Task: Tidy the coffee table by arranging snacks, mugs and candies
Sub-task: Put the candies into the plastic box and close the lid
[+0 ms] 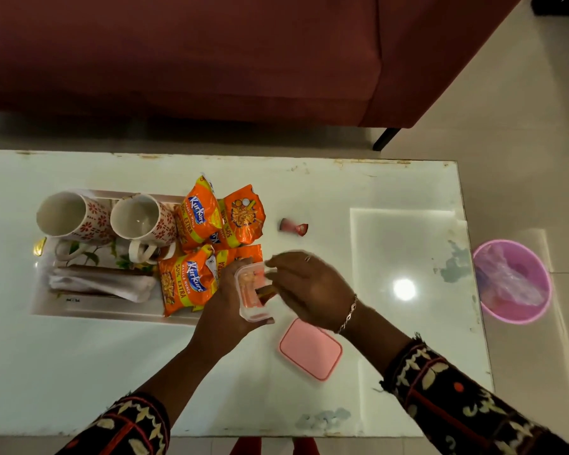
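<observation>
left hand (222,311) curls round candy box (251,285) mid-frame, we steady it | right hand (312,287) fingers blurred, can't tell | lid (310,349) off for filling

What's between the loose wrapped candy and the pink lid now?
In the head view, the right hand lies between the wrapped candy and the pink lid, reaching into the clear container.

Bare tabletop (342,192) around lone candy (293,226).
</observation>
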